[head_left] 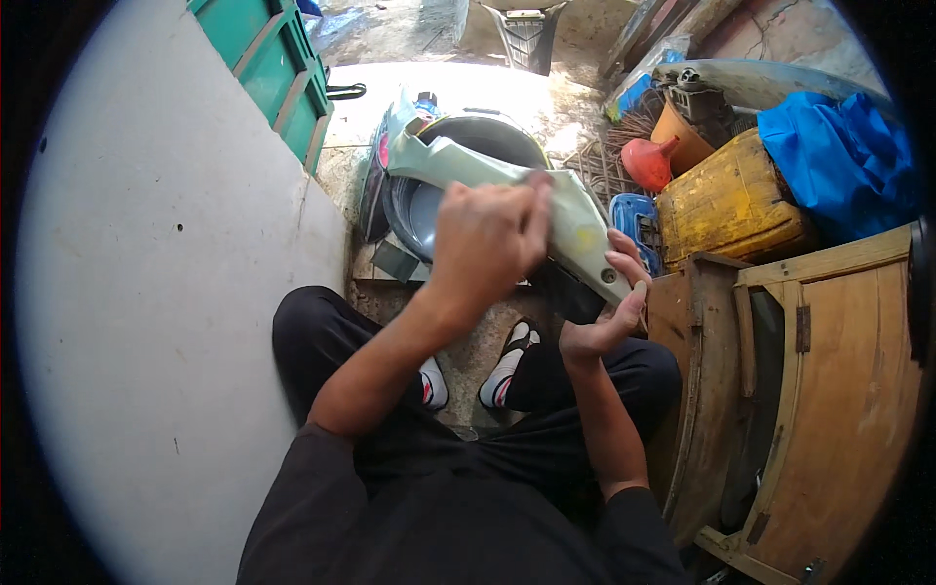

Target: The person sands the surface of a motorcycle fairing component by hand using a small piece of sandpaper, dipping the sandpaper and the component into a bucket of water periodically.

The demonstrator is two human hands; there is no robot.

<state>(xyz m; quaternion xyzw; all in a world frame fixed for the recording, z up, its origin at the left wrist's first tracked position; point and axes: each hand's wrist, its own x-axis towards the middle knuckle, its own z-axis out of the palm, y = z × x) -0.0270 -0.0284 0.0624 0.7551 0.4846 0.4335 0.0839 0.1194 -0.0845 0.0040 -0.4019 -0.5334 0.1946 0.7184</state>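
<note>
A long pale green molded panel [585, 234] with a yellowish patch is held diagonally above a dark round basin [419, 219]. My left hand [487, 234], blurred, has its fingers closed against the panel's upper face; whatever is in them, if anything, is hidden. My right hand [621, 302] grips the panel's lower right end, fingers behind it and thumb at the edge. A small dark flat piece [393, 261] lies in front of the basin.
A white wall [175, 322] is at my left, a green panel [273, 78] beyond it. At right are a yellow jerrycan [726, 205], red funnel [648, 161], orange container [682, 127], blue sheet [829, 156] and wooden cabinet [843, 400]. My knees and feet are below.
</note>
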